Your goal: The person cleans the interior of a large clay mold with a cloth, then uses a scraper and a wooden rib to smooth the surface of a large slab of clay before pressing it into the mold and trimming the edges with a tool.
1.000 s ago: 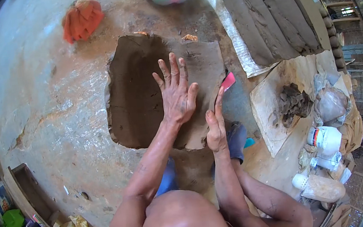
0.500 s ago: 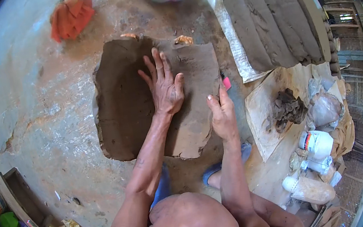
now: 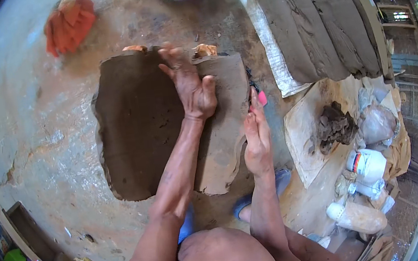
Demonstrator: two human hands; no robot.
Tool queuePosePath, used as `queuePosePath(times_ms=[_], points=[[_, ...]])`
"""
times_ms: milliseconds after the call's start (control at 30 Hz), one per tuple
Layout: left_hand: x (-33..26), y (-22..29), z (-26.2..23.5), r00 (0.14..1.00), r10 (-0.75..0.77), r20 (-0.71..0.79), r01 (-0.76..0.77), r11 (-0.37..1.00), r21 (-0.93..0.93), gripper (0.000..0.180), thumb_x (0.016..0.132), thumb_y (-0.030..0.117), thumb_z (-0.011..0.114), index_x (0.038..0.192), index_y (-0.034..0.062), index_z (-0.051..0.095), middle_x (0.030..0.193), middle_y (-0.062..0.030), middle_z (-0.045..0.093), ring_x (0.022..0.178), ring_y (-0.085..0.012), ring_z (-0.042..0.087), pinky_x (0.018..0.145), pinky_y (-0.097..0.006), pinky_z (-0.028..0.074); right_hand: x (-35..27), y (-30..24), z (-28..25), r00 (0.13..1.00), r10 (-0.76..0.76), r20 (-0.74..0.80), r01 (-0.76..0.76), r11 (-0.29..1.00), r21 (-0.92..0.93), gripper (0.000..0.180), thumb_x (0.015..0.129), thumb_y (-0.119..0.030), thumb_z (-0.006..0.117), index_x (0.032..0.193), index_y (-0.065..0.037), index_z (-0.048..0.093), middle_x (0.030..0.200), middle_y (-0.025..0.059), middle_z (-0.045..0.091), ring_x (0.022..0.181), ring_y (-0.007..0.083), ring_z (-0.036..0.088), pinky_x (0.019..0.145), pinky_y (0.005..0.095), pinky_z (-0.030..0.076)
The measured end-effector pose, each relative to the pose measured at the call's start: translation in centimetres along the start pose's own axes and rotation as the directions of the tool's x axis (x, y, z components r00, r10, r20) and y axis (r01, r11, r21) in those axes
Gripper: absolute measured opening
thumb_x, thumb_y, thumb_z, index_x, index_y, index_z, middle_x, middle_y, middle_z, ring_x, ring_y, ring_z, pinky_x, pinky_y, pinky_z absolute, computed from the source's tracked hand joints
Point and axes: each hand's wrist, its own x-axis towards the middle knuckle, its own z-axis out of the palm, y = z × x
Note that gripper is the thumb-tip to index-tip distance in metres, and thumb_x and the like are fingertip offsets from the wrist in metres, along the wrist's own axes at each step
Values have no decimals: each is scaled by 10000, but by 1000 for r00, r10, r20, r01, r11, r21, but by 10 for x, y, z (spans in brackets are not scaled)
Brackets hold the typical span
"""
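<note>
A wide flat slab of brown clay (image 3: 141, 128) lies on the concrete floor (image 3: 36, 125) in front of me. My left hand (image 3: 191, 88) presses flat on its upper right part, fingers spread toward the far edge. My right hand (image 3: 256, 135) sits at the slab's right edge, fingers closed around a small pink tool (image 3: 261, 98) that touches the clay's rim. The right part of the slab looks paler and drier than the dark left part.
Several long clay rolls (image 3: 316, 23) lie on a white sheet at the upper right. A dark clay lump (image 3: 334, 125) rests on a board at the right, beside plastic bags and a white bottle (image 3: 367, 163). An orange cloth (image 3: 68, 22) lies at the upper left.
The view has closed in on the slab. My left hand slid toward the slab's far edge. My right hand stays at the right edge with the pink tool.
</note>
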Motion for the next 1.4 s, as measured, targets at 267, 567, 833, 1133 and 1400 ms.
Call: queuePosePath(times_ms=[267, 567, 833, 1133, 1400], points=[[44, 14, -4, 980, 126, -153, -148, 978, -147, 917, 1053, 659, 275, 1661, 62, -64, 1745, -185, -1, 1611, -328, -45, 1257, -540, -85, 8, 8, -1, 1000, 4, -11, -3, 998, 62, 724, 1092, -395, 429, 1641, 13, 192, 924, 99, 598, 704, 121, 413, 652, 301, 397], [120, 6, -5, 997, 83, -4, -83, 989, -119, 906, 1032, 713, 263, 1673, 99, 86, 1747, -135, 62, 1599, -362, -35, 1224, -613, -107, 15, -2, 18, 995, -84, 54, 92, 982, -163, 785, 1024, -304, 621, 1631, -1, 225, 1556, 296, 462, 1439, 373, 482, 1157, 413, 387], [16, -19, -5, 988, 135, -68, -129, 988, 88, 843, 1045, 676, 275, 1682, 143, 136, 1729, -238, 32, 1601, -408, -70, 1230, -585, -139, 22, -6, 23, 979, -196, 48, 202, 947, -251, 697, 1045, -195, 557, 1630, -2, 231, 1634, 268, 356, 1503, 359, 393, 1201, 407, 334], [-27, 3, -12, 996, -8, 91, 9, 1000, -5, 861, 1035, 701, 252, 1689, 165, 92, 1750, -172, -30, 1606, -376, -97, 1215, -608, -135, 21, -11, 24, 991, -126, 52, 135, 968, -210, 706, 1083, -295, 492, 1644, -3, 178, 1683, 233, 278, 1554, 335, 297, 1239, 395, 258], [-75, 37, -38, 949, -186, 255, 236, 954, -184, 849, 1026, 716, 270, 1692, 219, 93, 1740, -210, -35, 1591, -457, -68, 1183, -697, -107, 30, 3, 22, 962, -243, 121, 263, 946, -190, 781, 1113, -558, 241, 1651, -2, 132, 1741, 148, 114, 1610, 275, 57, 1295, 424, 76]])
